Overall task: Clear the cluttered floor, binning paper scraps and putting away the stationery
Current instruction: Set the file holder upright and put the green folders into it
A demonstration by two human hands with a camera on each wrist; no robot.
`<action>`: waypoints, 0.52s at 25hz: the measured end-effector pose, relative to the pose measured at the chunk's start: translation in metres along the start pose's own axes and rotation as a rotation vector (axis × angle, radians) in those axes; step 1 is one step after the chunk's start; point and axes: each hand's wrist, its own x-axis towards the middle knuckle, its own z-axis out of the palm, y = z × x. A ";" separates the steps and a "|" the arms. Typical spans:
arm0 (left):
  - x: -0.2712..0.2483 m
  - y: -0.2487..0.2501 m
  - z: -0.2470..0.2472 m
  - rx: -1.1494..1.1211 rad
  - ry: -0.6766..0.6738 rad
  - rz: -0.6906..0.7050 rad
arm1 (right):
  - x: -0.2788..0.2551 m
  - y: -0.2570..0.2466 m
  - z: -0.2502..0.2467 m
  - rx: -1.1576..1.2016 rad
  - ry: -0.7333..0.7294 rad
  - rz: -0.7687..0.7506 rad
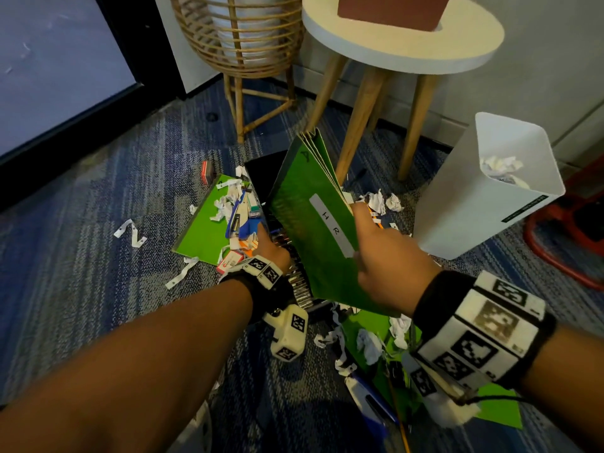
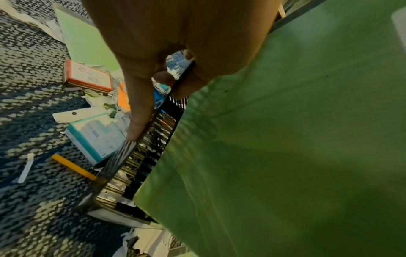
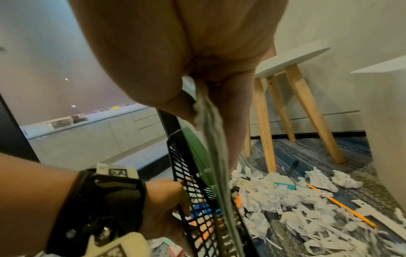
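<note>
Overhead, right hand [image 1: 389, 256] pinching a stack of green folders [image 1: 313, 217] by one edge, tilted upright above a black mesh file rack [image 1: 299, 279] on the carpet; white label reading "H R" on the front cover. Left hand [image 1: 273, 248] clasped on the rack's near wall. From the left wrist, thumb and fingers [image 2: 140, 111] seen closed over the slotted rim, with an orange-edged box [image 2: 87, 76], a teal box [image 2: 96, 137] and a yellow pencil [image 2: 73, 167] lying just beside on the floor. From the right wrist only, folder edges squeezed between thumb and fingers, lower corners already inside the rack [image 3: 193, 200]. Paper scraps [image 3: 274, 193] strewn beyond the rack near a wooden-legged stool [image 3: 294, 57]. Also overhead only: white bin [image 1: 474, 204] holding crumpled paper, well right of the rack, and more green folders flat on the floor.
</note>
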 end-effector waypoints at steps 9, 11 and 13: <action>-0.030 0.017 0.026 0.066 -0.196 0.112 | 0.029 0.010 0.019 0.090 -0.090 0.176; -0.030 0.016 0.034 0.097 -0.216 0.132 | 0.035 0.025 0.029 0.114 -0.115 0.215; -0.028 0.012 0.033 0.145 -0.227 0.108 | 0.036 0.042 0.033 0.175 -0.106 0.233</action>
